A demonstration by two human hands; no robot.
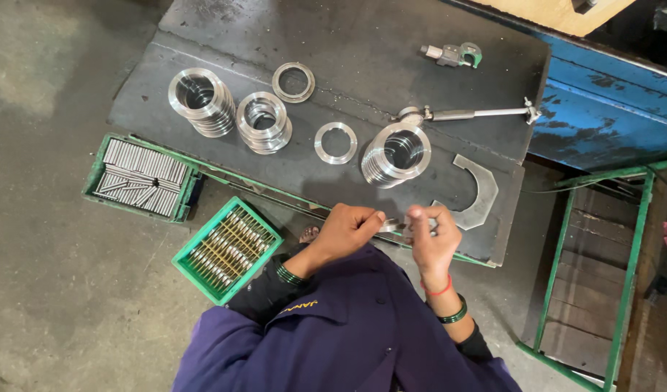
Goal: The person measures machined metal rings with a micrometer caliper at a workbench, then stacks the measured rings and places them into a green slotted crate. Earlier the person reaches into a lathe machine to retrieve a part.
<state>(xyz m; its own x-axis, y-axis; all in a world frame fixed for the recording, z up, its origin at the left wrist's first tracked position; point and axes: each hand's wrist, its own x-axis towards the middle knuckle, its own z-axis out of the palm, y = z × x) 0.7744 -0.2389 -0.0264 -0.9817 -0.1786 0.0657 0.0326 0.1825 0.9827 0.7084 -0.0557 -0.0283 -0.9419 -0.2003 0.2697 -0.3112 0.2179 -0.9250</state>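
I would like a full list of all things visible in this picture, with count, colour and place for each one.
Ring stacks: three, silver, on the dark metal plate, two at left, one in the middle.
Flat rings: two, silver, lying single on the plate near the stacks.
Curved plate: one, grey, right part of the plate.
Long gauge: one, silver, above the curved plate.
Small gauge: one, grey and green, top of the plate.
Trays of rods: two, green, on the floor at left.
Metal plate: one, dark grey, centre.
Frame: one, green, at right.
Left hand and right hand: together holding a small metal part.
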